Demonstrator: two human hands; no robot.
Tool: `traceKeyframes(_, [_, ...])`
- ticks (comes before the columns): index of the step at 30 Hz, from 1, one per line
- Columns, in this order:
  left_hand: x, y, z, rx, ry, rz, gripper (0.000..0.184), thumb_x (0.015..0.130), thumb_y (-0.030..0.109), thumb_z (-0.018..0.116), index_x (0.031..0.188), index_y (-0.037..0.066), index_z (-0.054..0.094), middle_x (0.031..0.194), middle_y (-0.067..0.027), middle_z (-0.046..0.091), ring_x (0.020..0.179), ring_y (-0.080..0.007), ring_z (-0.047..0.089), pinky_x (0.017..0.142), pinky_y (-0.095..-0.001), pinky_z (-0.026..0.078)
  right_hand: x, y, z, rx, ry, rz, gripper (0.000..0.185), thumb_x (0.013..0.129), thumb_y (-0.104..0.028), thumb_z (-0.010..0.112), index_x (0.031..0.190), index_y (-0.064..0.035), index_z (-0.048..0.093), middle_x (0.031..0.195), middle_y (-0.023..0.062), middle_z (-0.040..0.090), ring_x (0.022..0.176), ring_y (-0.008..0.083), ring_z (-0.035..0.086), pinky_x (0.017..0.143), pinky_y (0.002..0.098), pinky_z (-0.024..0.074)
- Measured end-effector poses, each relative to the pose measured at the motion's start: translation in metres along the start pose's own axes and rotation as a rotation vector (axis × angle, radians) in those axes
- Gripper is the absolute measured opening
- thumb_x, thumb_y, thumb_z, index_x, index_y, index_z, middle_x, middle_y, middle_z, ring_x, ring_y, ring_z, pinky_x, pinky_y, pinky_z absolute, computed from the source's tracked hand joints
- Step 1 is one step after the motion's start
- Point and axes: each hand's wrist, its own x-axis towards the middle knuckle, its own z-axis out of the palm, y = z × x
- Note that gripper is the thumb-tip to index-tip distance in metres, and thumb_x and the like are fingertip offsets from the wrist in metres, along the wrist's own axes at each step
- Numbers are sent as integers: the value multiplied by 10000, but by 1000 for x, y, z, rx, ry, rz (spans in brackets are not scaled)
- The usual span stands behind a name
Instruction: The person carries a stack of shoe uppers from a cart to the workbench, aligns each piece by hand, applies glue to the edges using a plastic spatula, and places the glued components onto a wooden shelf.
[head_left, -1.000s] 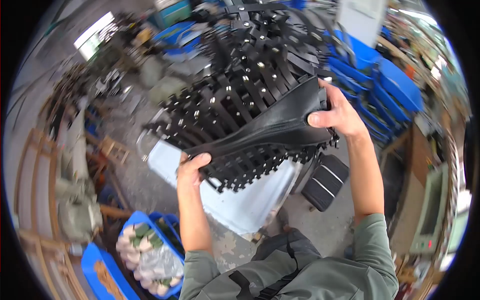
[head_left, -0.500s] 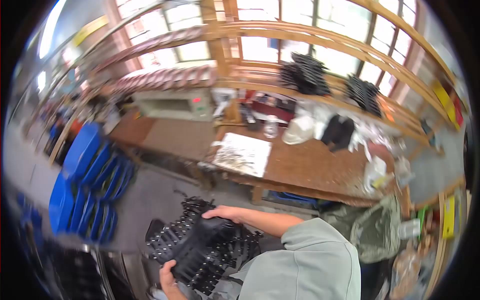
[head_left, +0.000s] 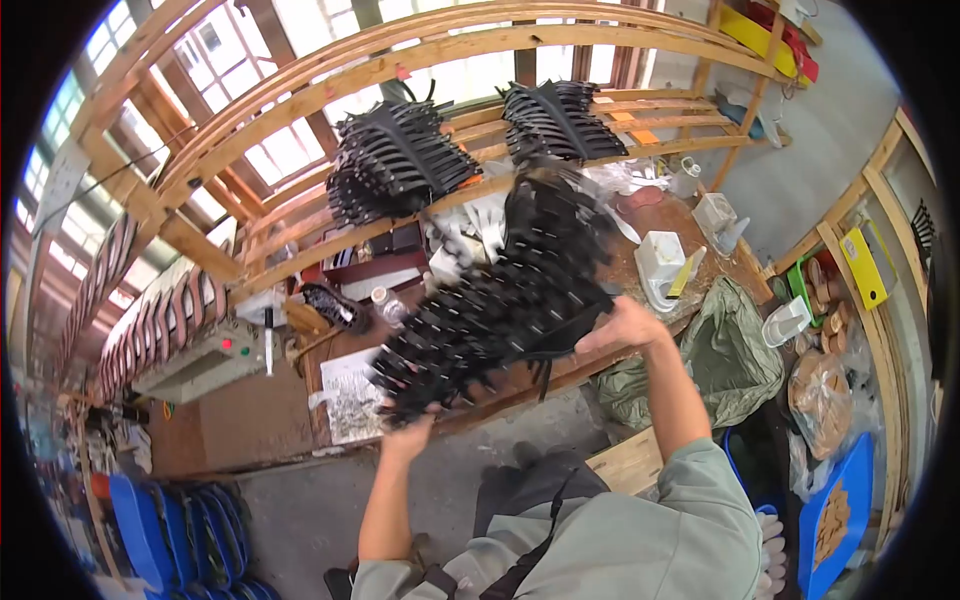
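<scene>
A thick bundle of black strappy pieces (head_left: 480, 310), like sandal uppers with pale studs, is held up over the workbench. It is smeared by motion. My left hand (head_left: 408, 435) grips its lower left end, the fingers partly hidden beneath it. At the bundle's right edge my right hand (head_left: 625, 328) is closed on it, thumb on the near side. Similar black strappy stacks, a left one (head_left: 395, 155) and a right one (head_left: 560, 122), lie on the wooden rack just beyond the bundle.
The rack (head_left: 690, 145) runs above the brown workbench (head_left: 640, 350). A white paper sheet (head_left: 350, 395), a clear jar (head_left: 388, 303) and a white container (head_left: 662, 265) rest on the bench. A green bag (head_left: 735, 350) hangs at its right end. Blue chairs (head_left: 185, 530) stand lower left.
The black bundle has risen from near my body, over the floor, to above the bench near the rack. Both hands moved up with it. My view has turned right.
</scene>
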Motion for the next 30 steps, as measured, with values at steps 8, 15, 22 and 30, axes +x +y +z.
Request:
traceKeyframes(8, [45, -230, 49, 788, -530, 481, 676, 711, -56, 561, 1349, 145, 462, 1410, -259, 336, 1301, -436, 354, 1092, -465, 322, 28, 316, 0, -866, 335, 153, 494, 842, -174, 597, 1289, -5, 473, 1248, 173, 535, 1133, 303, 532, 942, 378, 445])
traceKeyframes(15, [34, -226, 42, 787, -515, 178, 646, 758, -10, 547, 1378, 118, 423, 1412, -272, 320, 1321, -420, 317, 1081, -436, 329, -4, 360, 4, -378, 428, 758, 508, 898, -285, 563, 1321, -17, 479, 1196, 166, 581, 1105, 283, 554, 917, 381, 448])
traceKeyframes(22, [43, -226, 61, 129, 111, -847, 808, 830, 435, 693, 1352, -89, 369, 1172, -180, 570, 1083, -241, 561, 912, -368, 462, 66, 297, -28, 113, 286, 520, 726, 850, -508, 632, 1300, 46, 501, 1231, 130, 590, 1125, 218, 543, 987, 321, 397])
traceKeyframes(30, [75, -209, 153, -378, 418, -922, 551, 812, 173, 727, 1235, -62, 463, 1115, -161, 599, 940, -246, 628, 841, -355, 520, 101, 282, -42, 451, 163, 639, 828, 642, -432, 831, 1284, -19, 509, 1146, 80, 608, 1000, 151, 569, 681, 264, 444])
